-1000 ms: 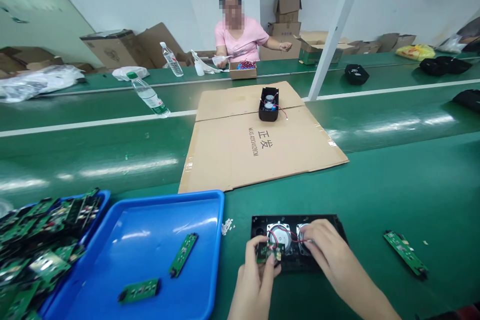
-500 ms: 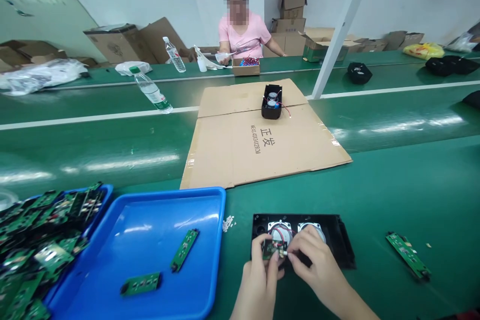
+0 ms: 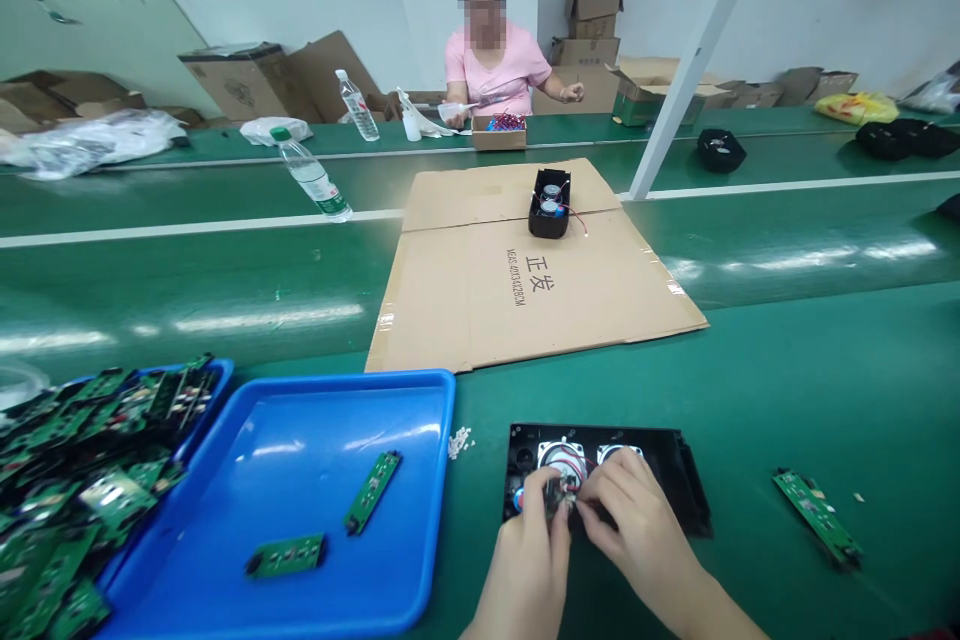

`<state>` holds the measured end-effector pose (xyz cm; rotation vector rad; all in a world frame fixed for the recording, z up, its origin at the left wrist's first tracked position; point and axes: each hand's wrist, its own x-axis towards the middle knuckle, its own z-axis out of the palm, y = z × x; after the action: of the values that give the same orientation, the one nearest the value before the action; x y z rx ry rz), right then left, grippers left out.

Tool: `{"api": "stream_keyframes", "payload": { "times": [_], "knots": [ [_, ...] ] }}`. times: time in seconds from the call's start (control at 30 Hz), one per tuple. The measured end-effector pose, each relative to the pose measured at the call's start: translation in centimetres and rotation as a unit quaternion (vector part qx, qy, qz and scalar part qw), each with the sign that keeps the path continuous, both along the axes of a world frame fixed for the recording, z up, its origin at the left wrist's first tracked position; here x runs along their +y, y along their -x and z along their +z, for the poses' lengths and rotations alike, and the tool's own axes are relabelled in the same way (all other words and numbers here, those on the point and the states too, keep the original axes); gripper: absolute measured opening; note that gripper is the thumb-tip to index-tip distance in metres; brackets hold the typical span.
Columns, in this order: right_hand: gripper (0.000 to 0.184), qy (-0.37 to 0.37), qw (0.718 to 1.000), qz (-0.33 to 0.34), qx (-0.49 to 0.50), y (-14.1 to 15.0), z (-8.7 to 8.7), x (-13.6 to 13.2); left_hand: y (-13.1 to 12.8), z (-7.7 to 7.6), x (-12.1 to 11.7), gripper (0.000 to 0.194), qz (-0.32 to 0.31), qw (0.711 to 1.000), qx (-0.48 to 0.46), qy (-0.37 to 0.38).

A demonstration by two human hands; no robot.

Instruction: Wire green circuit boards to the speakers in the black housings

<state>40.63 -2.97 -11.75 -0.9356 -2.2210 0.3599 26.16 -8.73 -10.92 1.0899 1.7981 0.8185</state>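
Observation:
My left hand (image 3: 529, 555) is closed around a small circuit board (image 3: 553, 498), gripping it between thumb and fingers. My right hand (image 3: 641, 530) pinches at the board's right edge, on what looks like a small white wire connector (image 3: 571, 497); the fingers partly hide it. Both hands are over a black speaker housing (image 3: 686, 485) lying on the green bench. Two round speakers sit in it, a left speaker (image 3: 564, 458) with red wires and a right speaker (image 3: 616, 452) partly covered by my right hand. A blue part (image 3: 517, 498) shows at the housing's left side.
Left of the housing, a blue tray (image 3: 439, 480) holds two green boards; another tray beside it is heaped with boards (image 3: 52, 480). White bits (image 3: 460, 442) lie between. One board (image 3: 817, 518) lies at right. Ahead, cardboard (image 3: 480, 300) bears a black speaker box (image 3: 550, 205). A co-worker (image 3: 499, 70) sits opposite.
The board in my left hand has tilted, showing less of its face. My right fingers stay at its edge. The co-worker's hand at the right has risen off the bench. The view has shifted slightly.

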Motion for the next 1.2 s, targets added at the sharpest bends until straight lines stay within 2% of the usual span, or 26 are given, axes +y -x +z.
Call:
{"api": "stream_keyframes", "payload": {
  "times": [0.13, 0.37, 0.5, 0.67, 0.73, 0.8, 0.87, 1.03, 1.1, 1.2],
  "knots": [
    [0.019, 0.038, 0.998, 0.016, 0.037, -0.1, 0.2, 0.3, 0.2, 0.4, 0.1, 0.028, -0.023, 0.999, -0.030, -0.012],
    [0.018, 0.026, 0.998, 0.036, 0.033, 0.2, 0.4, 0.1, 0.3, 0.2, -0.3, 0.027, -0.032, 0.998, 0.010, -0.054],
    [0.020, 0.013, 1.000, 0.025, 0.012, 0.2, 0.6, 0.1, 0.4, 0.2, -0.4, 0.028, -0.044, 0.997, 0.029, -0.058],
    [0.016, 0.136, 0.988, 0.071, -0.005, -0.4, 1.7, 1.7, 1.0, 0.8, -0.3, 0.024, -0.031, 0.998, 0.048, -0.035],
    [0.016, 0.092, 0.994, 0.052, -0.035, -0.3, 1.9, 2.9, 1.3, 1.2, -0.3, 0.021, -0.032, 0.998, 0.059, -0.018],
    [0.018, -0.001, 0.996, 0.029, -0.089, 0.1, 1.7, 4.0, 1.4, 1.5, -0.1, 0.018, -0.034, 0.998, 0.056, -0.001],
    [0.015, -0.061, 0.989, 0.035, -0.132, 0.6, 1.3, 5.0, 1.6, 1.7, 0.1, 0.017, -0.038, 0.998, 0.052, 0.007],
    [0.024, -0.083, 0.985, 0.061, -0.140, -0.4, 0.8, 5.4, 1.9, 1.3, 0.3, 0.028, -0.050, 0.998, 0.036, 0.013],
    [0.024, -0.039, 0.989, 0.065, -0.127, -2.0, 1.0, 4.6, 2.0, 0.8, 0.2, 0.026, -0.055, 0.998, 0.033, 0.023],
    [0.018, 0.131, 0.986, 0.082, -0.059, -4.6, 1.0, 2.9, 1.7, 0.0, 0.2, 0.023, -0.045, 0.999, 0.004, 0.028]
  ]
}}
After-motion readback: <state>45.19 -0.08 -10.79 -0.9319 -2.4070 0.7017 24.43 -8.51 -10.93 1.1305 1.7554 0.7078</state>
